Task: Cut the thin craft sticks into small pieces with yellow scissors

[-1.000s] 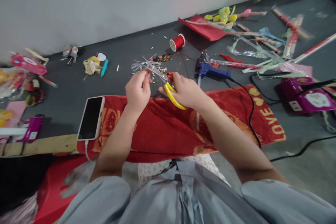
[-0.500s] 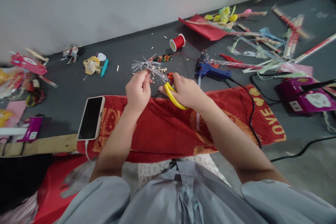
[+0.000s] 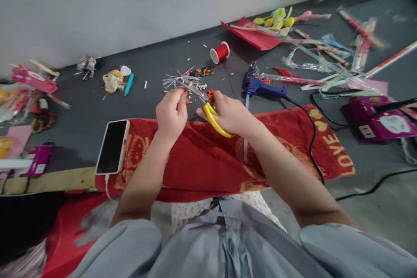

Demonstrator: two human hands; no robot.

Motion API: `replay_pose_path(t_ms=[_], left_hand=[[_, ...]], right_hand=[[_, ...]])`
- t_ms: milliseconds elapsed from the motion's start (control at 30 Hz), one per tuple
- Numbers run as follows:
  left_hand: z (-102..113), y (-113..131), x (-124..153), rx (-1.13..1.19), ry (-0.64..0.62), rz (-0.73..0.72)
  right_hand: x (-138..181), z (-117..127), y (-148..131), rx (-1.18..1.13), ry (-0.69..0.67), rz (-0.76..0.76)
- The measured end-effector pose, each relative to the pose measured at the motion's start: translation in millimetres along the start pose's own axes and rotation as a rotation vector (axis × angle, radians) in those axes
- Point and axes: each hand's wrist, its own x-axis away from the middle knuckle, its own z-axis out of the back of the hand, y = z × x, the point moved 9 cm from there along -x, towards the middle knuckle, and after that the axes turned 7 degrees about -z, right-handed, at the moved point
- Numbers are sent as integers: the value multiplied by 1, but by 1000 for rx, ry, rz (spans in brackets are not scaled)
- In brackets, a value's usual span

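My right hand (image 3: 230, 114) is closed around the yellow handles of a pair of scissors (image 3: 213, 119), whose blades point up and left toward my left hand. My left hand (image 3: 171, 112) pinches a thin pale stick (image 3: 169, 91) at the blade tips; it is too small to name. Small cut bits (image 3: 202, 87) lie scattered on the dark table just beyond the blades, beside a bundle of silvery strands (image 3: 172, 80). Both hands hover over the far edge of a red towel (image 3: 202, 156).
A phone (image 3: 112, 146) lies on the towel's left end. A blue glue gun (image 3: 264, 89) with a black cord, a red thread spool (image 3: 220, 52), a purple power strip (image 3: 379, 120) and craft sticks and wrappers (image 3: 325, 52) fill the right. Toys and trinkets (image 3: 29, 95) crowd the left edge.
Nothing clear has changed; both hands stay in the same place with the scissors at the stick.
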Motion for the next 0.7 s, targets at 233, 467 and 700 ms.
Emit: replay_pose_path(t_ms=[233, 467, 700], left_hand=[[-1, -1, 1, 4, -12, -21], [1, 2, 1, -93, 23, -75], [-2, -3, 2, -110, 10, -16]], right_hand=[[-1, -2, 1, -35, -21, 12], [-1, -2, 1, -60, -46, 4], [-3, -5, 1, -84, -64, -78]])
